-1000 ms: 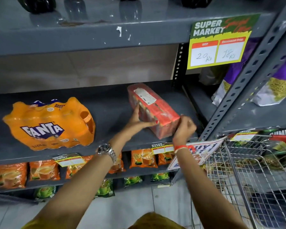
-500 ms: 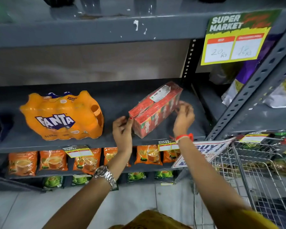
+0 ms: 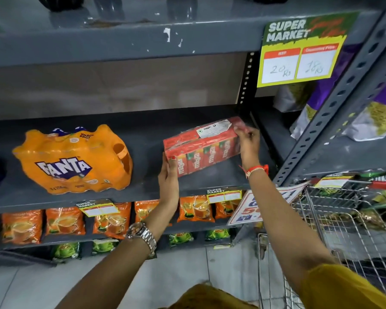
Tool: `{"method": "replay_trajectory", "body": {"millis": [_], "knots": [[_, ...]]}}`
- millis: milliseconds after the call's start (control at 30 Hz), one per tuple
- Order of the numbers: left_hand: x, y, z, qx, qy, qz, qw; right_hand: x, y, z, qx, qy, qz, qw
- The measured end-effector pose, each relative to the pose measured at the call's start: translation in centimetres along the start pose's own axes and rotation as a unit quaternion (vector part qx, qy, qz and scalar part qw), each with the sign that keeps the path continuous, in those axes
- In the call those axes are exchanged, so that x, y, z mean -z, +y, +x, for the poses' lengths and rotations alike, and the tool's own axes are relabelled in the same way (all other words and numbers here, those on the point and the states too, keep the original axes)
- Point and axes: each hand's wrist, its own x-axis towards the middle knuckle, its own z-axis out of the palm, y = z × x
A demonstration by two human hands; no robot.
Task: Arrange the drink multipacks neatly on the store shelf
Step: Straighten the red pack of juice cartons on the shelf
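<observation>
A red Maaza juice-carton multipack (image 3: 204,144) wrapped in clear film rests on the grey middle shelf (image 3: 143,190), at its right part, long side facing me and slightly angled. My left hand (image 3: 168,172) grips its left end and my right hand (image 3: 247,143) grips its right end. An orange Fanta bottle multipack (image 3: 73,159) sits on the same shelf to the left, apart from the red pack.
A wire shopping trolley (image 3: 334,221) stands at the lower right. The upright shelf post (image 3: 246,85) is just behind the red pack. Orange tea pouches (image 3: 65,221) fill the shelf below. A yellow price sign (image 3: 299,54) hangs from the upper shelf, with snack bags (image 3: 377,112) beyond.
The red pack has turned from pointing into the shelf to lying sideways along it. My left hand slid to its left end and my right hand to its far right end.
</observation>
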Motion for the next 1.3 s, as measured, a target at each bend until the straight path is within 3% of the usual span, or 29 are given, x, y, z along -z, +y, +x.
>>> {"method": "replay_trajectory", "body": {"millis": [433,1300], "knots": [[-0.3,0.1,-0.8,0.013,0.003,0.042,0.999,3.3,1.6,-5.3,0.051,0.084,0.032,0.995],[0.6,-1.4,-1.7,-0.006,-0.025,0.028,0.999,4.3,2.0,-7.6,0.054,0.086,0.042,0.994]]}}
